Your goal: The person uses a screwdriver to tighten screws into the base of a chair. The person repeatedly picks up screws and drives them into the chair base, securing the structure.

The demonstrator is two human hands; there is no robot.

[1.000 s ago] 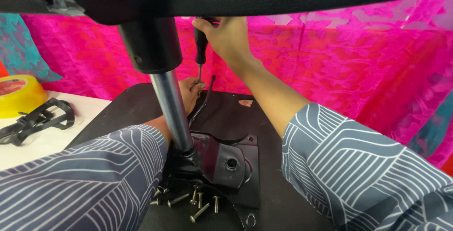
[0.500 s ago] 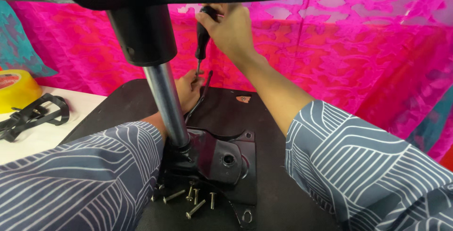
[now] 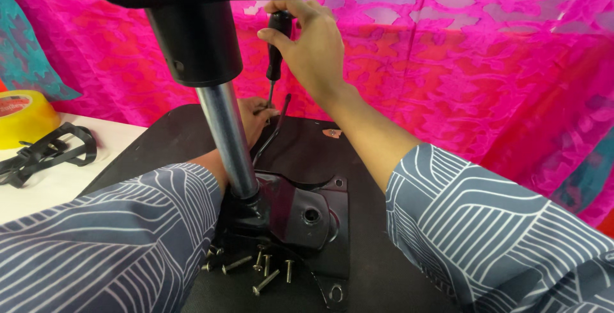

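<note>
Nearest the camera, loose bolts (image 3: 259,269) lay scattered on the black chair underside (image 3: 377,268), well below both sets of fingers. Just above them sat the black metal mounting plate (image 3: 307,214), with the silver gas-lift column (image 3: 227,140) rising out of it and passing directly in front of the left hand (image 3: 256,118). That hand rested low on the underside, its fingertips pinched around the tip of the screwdriver (image 3: 275,50); the column hid part of it, so how tightly they were closed could not be told. A thin black lever (image 3: 274,130) ran just to the right of those fingertips. Higher and farther off, the right hand (image 3: 313,47) was wrapped closed around the screwdriver's black handle, holding the tool upright, shaft pointing down to the left fingertips. Far to the left of both hands lay a black plastic part (image 3: 48,153) and a yellow tape roll (image 3: 22,118). Behind everything hung a pink patterned cloth (image 3: 480,76).
</note>
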